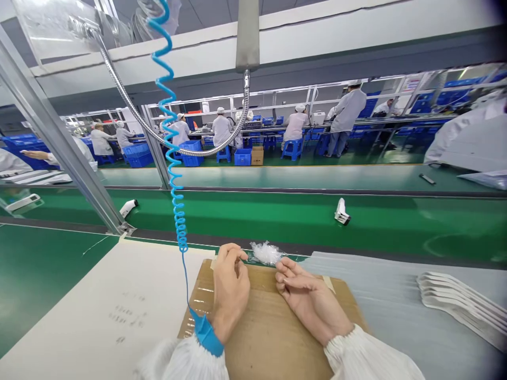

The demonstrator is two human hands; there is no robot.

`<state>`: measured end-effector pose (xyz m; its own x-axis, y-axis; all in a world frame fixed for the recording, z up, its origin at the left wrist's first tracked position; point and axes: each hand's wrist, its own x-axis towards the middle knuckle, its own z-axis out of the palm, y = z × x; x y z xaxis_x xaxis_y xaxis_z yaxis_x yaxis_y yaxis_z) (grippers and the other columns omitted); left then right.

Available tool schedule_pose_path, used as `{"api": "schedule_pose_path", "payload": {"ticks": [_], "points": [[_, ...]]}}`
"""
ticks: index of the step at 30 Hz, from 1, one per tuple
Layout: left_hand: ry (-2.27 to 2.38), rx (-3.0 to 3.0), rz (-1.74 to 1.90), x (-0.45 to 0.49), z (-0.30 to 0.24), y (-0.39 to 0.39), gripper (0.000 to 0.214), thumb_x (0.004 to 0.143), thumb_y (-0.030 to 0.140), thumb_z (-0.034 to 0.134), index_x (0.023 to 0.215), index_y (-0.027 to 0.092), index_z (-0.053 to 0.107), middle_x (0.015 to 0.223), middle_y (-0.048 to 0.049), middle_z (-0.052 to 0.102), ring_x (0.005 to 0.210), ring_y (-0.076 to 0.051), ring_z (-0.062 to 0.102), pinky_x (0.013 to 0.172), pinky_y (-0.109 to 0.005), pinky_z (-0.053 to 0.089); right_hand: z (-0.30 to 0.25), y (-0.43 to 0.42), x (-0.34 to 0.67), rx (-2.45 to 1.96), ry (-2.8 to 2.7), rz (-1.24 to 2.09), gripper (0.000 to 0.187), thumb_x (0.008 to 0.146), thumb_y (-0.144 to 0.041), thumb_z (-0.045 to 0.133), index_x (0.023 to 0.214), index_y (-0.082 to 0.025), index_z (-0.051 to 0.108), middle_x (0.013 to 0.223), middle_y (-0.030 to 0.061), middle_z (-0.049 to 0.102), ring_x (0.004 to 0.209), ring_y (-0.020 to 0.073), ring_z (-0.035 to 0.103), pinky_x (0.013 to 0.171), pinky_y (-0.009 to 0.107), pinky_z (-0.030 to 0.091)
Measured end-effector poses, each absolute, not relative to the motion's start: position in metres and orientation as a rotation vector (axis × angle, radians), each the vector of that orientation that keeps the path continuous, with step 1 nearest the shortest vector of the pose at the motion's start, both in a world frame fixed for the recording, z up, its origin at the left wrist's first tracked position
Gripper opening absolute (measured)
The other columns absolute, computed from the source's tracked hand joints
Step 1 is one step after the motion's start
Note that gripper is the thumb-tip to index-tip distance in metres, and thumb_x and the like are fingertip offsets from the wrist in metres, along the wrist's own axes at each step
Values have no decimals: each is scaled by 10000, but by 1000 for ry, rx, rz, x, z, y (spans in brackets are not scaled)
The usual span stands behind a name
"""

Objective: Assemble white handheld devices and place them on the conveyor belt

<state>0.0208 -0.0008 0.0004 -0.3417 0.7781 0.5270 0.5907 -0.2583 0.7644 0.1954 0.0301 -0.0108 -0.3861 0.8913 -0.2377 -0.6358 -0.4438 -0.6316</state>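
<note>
Green worktop (39,274) and conveyor belt (277,216) span the scene, the belt running just beyond both grips. Below the grips lies a brown cardboard sheet (269,327). It is flanked by a cream sheet (119,306) outboard of the left grip and a grey foam sheet (388,306) outboard of the right. A stack of white flat parts (459,301) rests on the foam, well to the right of the right grip. The left grip (229,287) has its fingers curled, thumb and forefinger pressed together on the left edge of a clear plastic wad (266,253). The right grip (304,295) has loosely bent fingers whose tips meet the wad's right end; whether they close on it cannot be told. The wad sits between the two grips at the cardboard's far edge. A blue coiled cord (174,169) hangs down to a blue wrist strap (206,332) behind the left grip. Two small white devices (341,212) (128,207) lie on the belt, one beyond each grip.
</note>
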Motion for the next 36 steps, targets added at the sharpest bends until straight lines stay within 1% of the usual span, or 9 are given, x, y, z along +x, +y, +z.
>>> {"api": "schedule_pose_path", "payload": {"ticks": [6, 12, 15, 20, 24, 28, 31, 34, 36], "points": [[1794, 1701, 1650, 17, 0, 0, 201, 836, 43, 474, 821, 185, 615, 1027, -73, 608, 990, -206, 601, 863, -350, 495, 3, 42, 218, -818, -695, 1800, 373, 582, -100, 798, 922, -226, 712, 946, 11, 651, 733, 123, 571, 643, 250, 509], [1769, 1614, 1695, 16, -1, 1, 219, 826, 19, 460, 812, 185, 603, 1010, -70, 608, 980, -204, 602, 880, -357, 489, 28, 133, 279, -1442, -1069, 1119, 292, 567, -173, 743, 839, -215, 648, 850, 30, 670, 690, 163, 586, 644, 324, 502], [1748, 1587, 1712, 16, -1, 1, 233, 821, 4, 452, 805, 186, 597, 996, -68, 601, 961, -195, 606, 863, -338, 494, 29, 184, 299, -1649, -1096, 836, 221, 599, -142, 714, 753, -230, 581, 805, 47, 664, 822, 235, 622, 767, 394, 503], [1743, 1570, 1718, 16, -1, 1, 260, 809, -28, 441, 805, 188, 585, 966, -54, 603, 937, -182, 613, 842, -318, 493, 7, 225, 300, -1797, -1185, 611, 191, 702, -179, 748, 811, -212, 595, 1015, 79, 698, 1148, 277, 585, 1058, 488, 390], [1732, 1565, 1718, 16, -2, 1, 272, 798, -42, 445, 816, 189, 589, 965, -52, 607, 940, -183, 615, 828, -313, 491, -1, 227, 285, -1794, -1196, 612, 178, 752, -221, 731, 887, -192, 618, 1004, 104, 704, 1142, 299, 608, 1077, 519, 384], [1715, 1587, 1691, 19, 0, -1, 227, 852, 4, 468, 841, 187, 602, 973, -56, 617, 936, -183, 609, 845, -326, 491, 18, 199, 274, -1599, -1238, 754, 251, 809, -322, 649, 1030, -204, 632, 934, 90, 714, 965, 279, 692, 919, 436, 523], [1665, 1655, 1664, 22, 5, -6, 164, 924, 125, 516, 1000, 196, 644, 1151, -85, 630, 1111, -212, 593, 987, -380, 474, 44, 154, 268, -1377, -1301, 964, 355, 860, -452, 602, 1133, -232, 660, 992, 75, 724, 858, 216, 700, 790, 344, 572], [1576, 1697, 1632, 26, 13, -12, 292, 957, 270, 552, 1236, 214, 618, 1405, -110, 555, 1345, -251, 481, 1158, -449, 362, 66, 98, 257, -1143, -1327, 1297, 449, 807, -531, 723, 1144, -235, 707, 981, 71, 715, 784, 184, 641, 721, 313, 563], [1434, 1657, 1527, 29, 18, -15, 347, 954, 325, 562, 1282, 221, 606, 1411, -106, 570, 1335, -248, 504, 1146, -430, 384, 74, 66, 246, -1086, -1312, 1468, 483, 768, -559, 780, 1121, -233, 730, 937, 61, 694, 786, 183, 603, 702, 309, 544]]}}
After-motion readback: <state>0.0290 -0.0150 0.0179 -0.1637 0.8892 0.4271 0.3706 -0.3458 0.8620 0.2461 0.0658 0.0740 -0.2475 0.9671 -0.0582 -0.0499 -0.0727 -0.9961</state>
